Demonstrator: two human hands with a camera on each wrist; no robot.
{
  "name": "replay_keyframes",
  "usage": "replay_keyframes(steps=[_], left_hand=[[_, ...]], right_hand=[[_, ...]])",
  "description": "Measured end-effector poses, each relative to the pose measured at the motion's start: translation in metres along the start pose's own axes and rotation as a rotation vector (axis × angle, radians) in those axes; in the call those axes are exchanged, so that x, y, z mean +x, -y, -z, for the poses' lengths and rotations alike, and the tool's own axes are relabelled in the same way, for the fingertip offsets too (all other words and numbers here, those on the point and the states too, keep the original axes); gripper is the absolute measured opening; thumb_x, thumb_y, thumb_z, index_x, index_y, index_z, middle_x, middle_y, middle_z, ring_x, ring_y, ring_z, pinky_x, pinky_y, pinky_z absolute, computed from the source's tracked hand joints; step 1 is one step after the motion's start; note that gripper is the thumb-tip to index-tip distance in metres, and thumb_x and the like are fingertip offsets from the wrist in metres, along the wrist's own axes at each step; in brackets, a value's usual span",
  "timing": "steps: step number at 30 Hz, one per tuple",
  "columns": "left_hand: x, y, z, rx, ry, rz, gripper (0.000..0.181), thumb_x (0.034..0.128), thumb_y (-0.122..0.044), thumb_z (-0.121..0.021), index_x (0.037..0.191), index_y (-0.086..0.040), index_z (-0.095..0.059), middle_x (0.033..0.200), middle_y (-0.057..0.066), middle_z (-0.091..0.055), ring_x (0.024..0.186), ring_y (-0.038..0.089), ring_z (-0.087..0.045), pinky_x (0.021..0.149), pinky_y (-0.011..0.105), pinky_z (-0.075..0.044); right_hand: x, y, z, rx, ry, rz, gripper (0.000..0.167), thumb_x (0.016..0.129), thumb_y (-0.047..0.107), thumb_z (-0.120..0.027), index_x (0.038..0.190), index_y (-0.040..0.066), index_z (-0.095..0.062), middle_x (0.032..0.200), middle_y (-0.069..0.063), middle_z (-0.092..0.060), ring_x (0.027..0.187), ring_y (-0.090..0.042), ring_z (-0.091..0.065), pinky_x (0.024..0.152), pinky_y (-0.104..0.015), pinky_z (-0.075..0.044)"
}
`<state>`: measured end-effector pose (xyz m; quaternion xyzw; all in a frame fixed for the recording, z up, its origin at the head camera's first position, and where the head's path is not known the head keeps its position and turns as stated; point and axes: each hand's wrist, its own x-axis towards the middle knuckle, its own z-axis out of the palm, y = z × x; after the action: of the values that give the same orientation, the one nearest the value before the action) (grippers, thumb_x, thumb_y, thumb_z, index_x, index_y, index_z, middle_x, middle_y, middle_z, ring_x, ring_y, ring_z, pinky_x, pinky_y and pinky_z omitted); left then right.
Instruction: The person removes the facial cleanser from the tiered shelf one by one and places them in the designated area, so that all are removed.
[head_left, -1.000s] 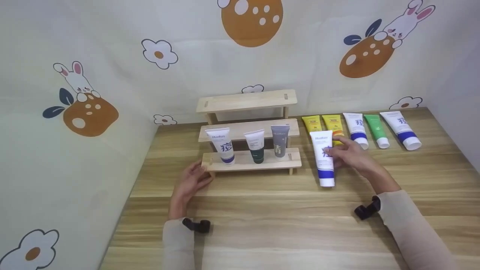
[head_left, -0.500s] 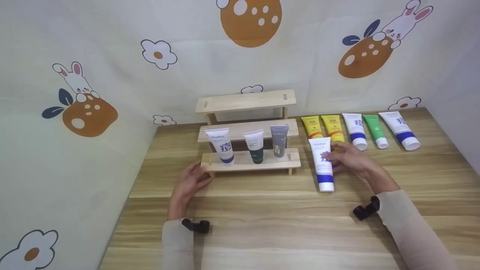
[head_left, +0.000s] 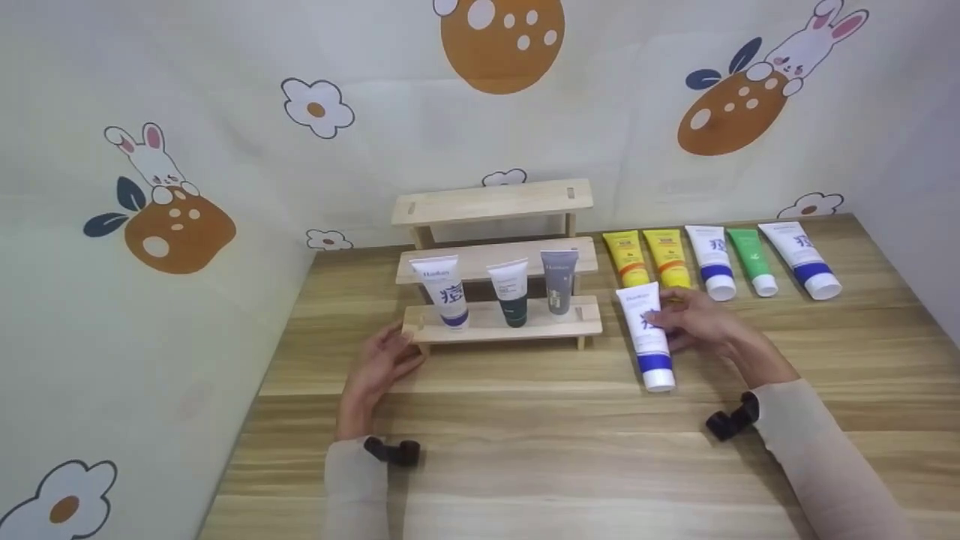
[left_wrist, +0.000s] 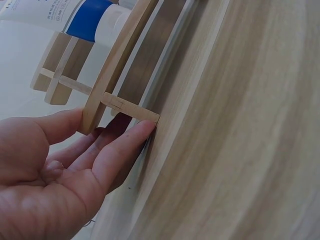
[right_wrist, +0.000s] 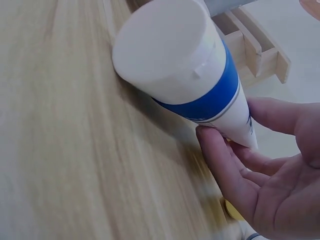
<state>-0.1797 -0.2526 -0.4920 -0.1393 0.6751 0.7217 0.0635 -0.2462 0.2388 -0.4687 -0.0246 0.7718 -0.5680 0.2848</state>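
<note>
A white squeeze tube (head_left: pixel 645 334) with a blue band is pinched in my right hand (head_left: pixel 701 322), thumb on its front and fingers behind. Its white cap (right_wrist: pixel 160 50) points toward the near side, tilted down, close over the tabletop. My left hand (head_left: pixel 379 367) grips the left end of a three-step wooden display rack (head_left: pixel 499 334). In the left wrist view the thumb presses the lowest shelf's edge (left_wrist: pixel 95 107) and the fingers reach below it. Standing cap-down on that shelf are a white-and-blue tube (head_left: pixel 446 292), a white-and-green tube (head_left: pixel 510 292) and a grey tube (head_left: pixel 559 283).
Along the table's back right lie two yellow tubes (head_left: pixel 626 256), a white-and-blue tube (head_left: pixel 711 261), a green tube (head_left: pixel 752 262) and another white-and-blue tube (head_left: pixel 800 259). Patterned cloth (head_left: pixel 405 135) rises behind the table (head_left: pixel 540 450). The rack's upper shelves hold nothing.
My right hand has drawn the held tube slightly down toward the near side, and its cap end has swung a little right. More of the yellow tubes shows. My left hand stays on the rack.
</note>
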Motion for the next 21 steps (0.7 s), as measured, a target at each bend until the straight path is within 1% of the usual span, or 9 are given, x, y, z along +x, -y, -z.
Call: replay_keyframes(steps=[4,8,11,16,21], left_hand=[[-0.0004,0.0001,0.0004,0.011,0.006,-0.001,0.047,0.1056,-0.010,-0.047,0.151,-0.001,-0.038,0.141,0.031,-0.052,0.121,0.035,-0.062,0.103,0.041,-0.058],[-0.0002,0.0003,0.0001,0.006,0.009,-0.005,0.046,0.1056,-0.010,-0.047,0.150,0.000,-0.039,0.141,0.031,-0.051,0.124,0.037,-0.060,0.104,0.042,-0.057],[-0.0001,0.0004,-0.0002,0.003,0.007,-0.005,0.046,0.1053,-0.009,-0.047,0.150,-0.001,-0.039,0.140,0.031,-0.052,0.123,0.037,-0.060,0.104,0.042,-0.057],[0.0009,0.0007,0.0000,-0.007,0.011,0.000,0.047,0.1050,-0.009,-0.048,0.151,0.000,-0.038,0.139,0.030,-0.052,0.122,0.035,-0.061,0.104,0.042,-0.057],[0.0007,0.0011,0.0004,-0.028,0.008,0.000,0.049,0.1052,-0.008,-0.047,0.151,0.001,-0.036,0.137,0.028,-0.053,0.113,0.028,-0.065,0.102,0.040,-0.059]], right_hand=[[-0.0021,-0.0006,0.0001,-0.006,0.017,-0.009,0.078,0.097,0.023,-0.067,0.151,-0.009,-0.019,0.120,-0.017,-0.062,0.092,-0.019,-0.067,0.081,-0.039,-0.065],[-0.0026,-0.0014,-0.0005,-0.022,0.022,-0.011,0.073,0.097,0.023,-0.067,0.146,-0.010,-0.025,0.119,-0.016,-0.062,0.092,-0.019,-0.066,0.079,-0.037,-0.065],[-0.0020,-0.0016,-0.0014,-0.035,0.022,-0.015,0.074,0.097,0.022,-0.067,0.147,-0.010,-0.023,0.122,-0.018,-0.059,0.094,-0.019,-0.065,0.078,-0.037,-0.065],[-0.0008,-0.0013,-0.0019,-0.037,0.004,-0.034,0.083,0.096,0.022,-0.068,0.153,-0.006,-0.014,0.127,-0.022,-0.053,0.095,-0.020,-0.064,0.078,-0.037,-0.065],[-0.0004,-0.0013,-0.0037,-0.023,-0.003,-0.024,0.084,0.096,0.020,-0.068,0.155,-0.004,-0.012,0.140,-0.033,-0.044,0.099,-0.022,-0.063,0.077,-0.037,-0.066]])
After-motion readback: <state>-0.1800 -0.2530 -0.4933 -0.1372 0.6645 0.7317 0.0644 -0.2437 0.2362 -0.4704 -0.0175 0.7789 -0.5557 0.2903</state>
